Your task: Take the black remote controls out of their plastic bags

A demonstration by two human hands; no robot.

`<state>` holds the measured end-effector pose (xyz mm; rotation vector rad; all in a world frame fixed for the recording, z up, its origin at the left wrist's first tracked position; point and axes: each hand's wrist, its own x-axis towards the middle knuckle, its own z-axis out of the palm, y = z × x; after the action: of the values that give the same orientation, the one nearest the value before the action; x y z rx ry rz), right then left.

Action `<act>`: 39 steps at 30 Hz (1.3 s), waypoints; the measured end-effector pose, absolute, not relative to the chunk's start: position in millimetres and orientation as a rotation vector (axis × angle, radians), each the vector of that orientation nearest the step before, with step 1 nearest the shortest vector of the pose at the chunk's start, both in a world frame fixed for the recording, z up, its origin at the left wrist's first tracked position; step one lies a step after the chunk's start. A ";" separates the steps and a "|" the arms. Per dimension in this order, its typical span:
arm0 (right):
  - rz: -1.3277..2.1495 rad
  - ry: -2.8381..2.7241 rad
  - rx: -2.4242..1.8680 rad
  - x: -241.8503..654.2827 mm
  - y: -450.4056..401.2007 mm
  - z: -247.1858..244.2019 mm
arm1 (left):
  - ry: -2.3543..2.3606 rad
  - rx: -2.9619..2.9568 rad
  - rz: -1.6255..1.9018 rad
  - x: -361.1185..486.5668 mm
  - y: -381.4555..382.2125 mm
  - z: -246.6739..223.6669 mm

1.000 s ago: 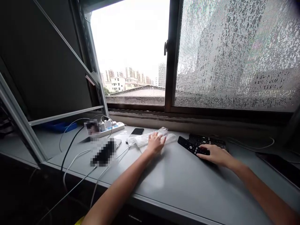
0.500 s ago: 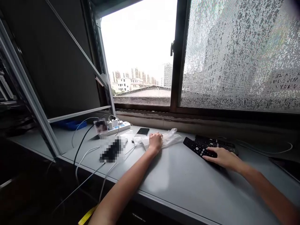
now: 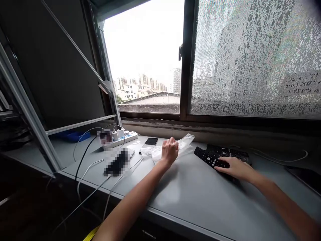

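My left hand (image 3: pixel 170 151) is closed on a crumpled clear plastic bag (image 3: pixel 185 143) near the middle of the grey table. Parts of the bag stick out on both sides of the hand. On the right, my right hand (image 3: pixel 234 167) grips a black remote control (image 3: pixel 207 157) with white buttons, thumb and fingers around its edges. More black remotes (image 3: pixel 237 153) lie just behind it, by the wall, partly covered by the hand and the held remote.
A phone (image 3: pixel 151 142) lies left of the bag, near a white power strip (image 3: pixel 125 137) with plugs. Cables run over the table's front edge (image 3: pixel 175 217). A dark flat device (image 3: pixel 304 177) lies far right; a blue tray (image 3: pixel 75 135) stands back left.
My left hand has lifted slightly and moved a little right with the bag, whose right end now stands out more. The view has shifted slightly; my right hand still grips the remote.
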<state>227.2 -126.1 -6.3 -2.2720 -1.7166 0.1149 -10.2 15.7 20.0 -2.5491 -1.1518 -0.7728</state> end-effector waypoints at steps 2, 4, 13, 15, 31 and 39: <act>0.113 -1.713 -2.275 227.1 -126.0 -6.2 | -1.127 -2.551 -0.723 -8.7 11.9 22.2; 0.120 -1.710 -2.274 227.3 -125.6 -6.4 | -1.148 -2.587 -0.628 -7.5 7.7 22.6; 0.110 -1.717 -2.239 225.2 -124.9 -7.6 | -1.281 -2.791 -0.348 -7.0 3.9 10.7; 0.099 -1.726 -2.236 224.2 -124.7 -7.9 | -1.271 -2.774 -0.372 -5.8 8.5 7.7; -0.097 -1.617 -2.104 207.3 -131.1 18.3 | -1.312 -2.516 -0.808 -16.9 34.8 14.8; -0.387 -1.291 -1.991 196.1 -134.6 25.2 | -1.109 -2.385 -1.163 -23.6 24.4 29.5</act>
<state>196.1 -134.6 25.2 -1.9910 -1.2907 -0.3870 -23.6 24.4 29.5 -2.3855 -1.1091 -1.1632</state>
